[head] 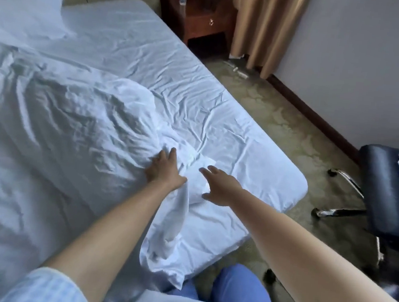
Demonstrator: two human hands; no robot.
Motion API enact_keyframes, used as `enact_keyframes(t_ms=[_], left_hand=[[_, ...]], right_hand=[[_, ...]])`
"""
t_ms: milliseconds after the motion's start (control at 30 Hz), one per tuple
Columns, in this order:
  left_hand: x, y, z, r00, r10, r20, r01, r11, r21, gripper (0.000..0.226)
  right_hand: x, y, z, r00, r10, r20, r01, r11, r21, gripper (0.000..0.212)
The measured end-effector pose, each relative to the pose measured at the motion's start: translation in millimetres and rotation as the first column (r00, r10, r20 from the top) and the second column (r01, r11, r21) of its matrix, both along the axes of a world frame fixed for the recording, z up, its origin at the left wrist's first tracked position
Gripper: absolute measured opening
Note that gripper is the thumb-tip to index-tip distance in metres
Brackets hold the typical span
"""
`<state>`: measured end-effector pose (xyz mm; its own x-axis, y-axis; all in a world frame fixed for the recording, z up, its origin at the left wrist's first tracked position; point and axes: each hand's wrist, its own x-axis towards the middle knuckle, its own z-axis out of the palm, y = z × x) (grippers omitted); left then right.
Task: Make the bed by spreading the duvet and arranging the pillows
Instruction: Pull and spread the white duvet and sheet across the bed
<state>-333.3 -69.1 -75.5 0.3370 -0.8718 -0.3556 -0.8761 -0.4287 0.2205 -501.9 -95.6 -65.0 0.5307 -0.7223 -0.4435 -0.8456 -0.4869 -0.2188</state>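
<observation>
Duvet (57,122) lies bunched across the near and left part of the bed, white and deeply creased, with one corner hanging off the near edge toward the person's knees — so the spreading is barely begun, by the look of it. Much of the fitted sheet (171,75) on the far right side is bare and wrinkled. One pillow (21,12) sits at the head end, soft and puffed, apparently not yet squared up; a second white bundle rests on the dark chair (384,193) to the right, though I cannot tell whether it is a pillow.

Left hand (163,169) presses flat on a ridge of the duvet, fingers straight and slightly spread. Right hand (219,187) hovers just beside it over a folded lump of cloth, fingers spread and relaxed, gripping nothing.

Beyond the bed stand a wooden nightstand (206,22), tan curtain (266,23) and patterned carpet (281,124).
</observation>
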Motion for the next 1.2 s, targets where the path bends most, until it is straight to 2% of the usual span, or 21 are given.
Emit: enact_keyframes(t_ms=[133,333,500,633,767,867,967,1033,1100,1167,1200], left_hand=[[1,-15,-3,0.984,0.135,0.116,-0.148,0.982,0.115,0.095],[-13,-35,-13,0.920,0.359,0.159,-0.387,0.894,0.226,0.090],[-38,-42,-17,0.804,0.552,0.221,-0.587,0.795,0.153,0.074],[-58,-35,-13,0.768,0.564,0.304,-0.628,0.757,0.183,0.063],[-80,-27,13,0.709,0.619,0.337,-0.678,0.730,0.086,0.036],[-97,-16,20,0.757,0.611,0.233,-0.646,0.753,0.125,0.028],[-102,-6,36,0.720,0.688,0.087,-0.694,0.713,0.104,0.010],[-107,2,46,0.710,0.704,-0.005,-0.699,0.706,0.109,0.021],[-116,11,56,0.699,0.707,-0.112,-0.695,0.707,0.129,0.030],[-128,19,66,0.690,0.696,-0.199,-0.688,0.716,0.118,0.024],[-133,22,70,0.687,0.693,-0.220,-0.689,0.717,0.106,0.021]], right_hand=[[16,-46,-12,0.994,0.109,-0.012,-0.108,0.994,0.032,0.080],[41,-98,-37,0.926,0.378,0.026,-0.378,0.922,0.087,0.079],[43,-133,-58,0.823,0.564,0.066,-0.566,0.807,0.166,0.080],[35,-154,-73,0.813,0.576,0.083,-0.580,0.794,0.181,0.081],[37,-150,-70,0.744,0.659,0.111,-0.669,0.734,0.118,0.096],[51,-142,-65,0.665,0.716,0.211,-0.738,0.674,0.040,0.103],[64,-129,-54,0.574,0.773,0.269,-0.787,0.612,-0.080,0.096],[63,-119,-51,0.530,0.810,0.250,-0.815,0.568,-0.114,0.090],[56,-116,-46,0.523,0.809,0.269,-0.809,0.570,-0.143,0.074],[42,-122,-38,0.502,0.802,0.325,-0.789,0.578,-0.207,0.049],[32,-128,-30,0.475,0.826,0.303,-0.800,0.549,-0.243,0.043]])
